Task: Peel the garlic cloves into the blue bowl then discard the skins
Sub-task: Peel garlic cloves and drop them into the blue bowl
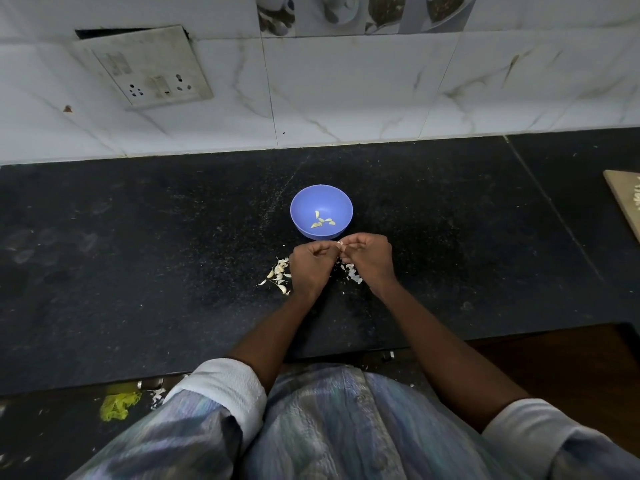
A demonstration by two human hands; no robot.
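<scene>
A blue bowl (321,211) stands on the black counter with several peeled garlic cloves (322,220) at its bottom. Just in front of the bowl, my left hand (311,264) and my right hand (367,258) meet fingertip to fingertip and pinch a small garlic clove (340,243) between them; only a white speck of it shows. To the left of my left hand lies a heap of garlic cloves and skins (279,270). A smaller pile of white skins (352,272) lies under my right hand, partly hidden.
The black counter (138,258) runs to a white tiled wall with a socket plate (152,72). A wooden board (625,199) pokes in at the right edge. On the floor at lower left lie a yellow-green cloth (119,405) and scattered skins.
</scene>
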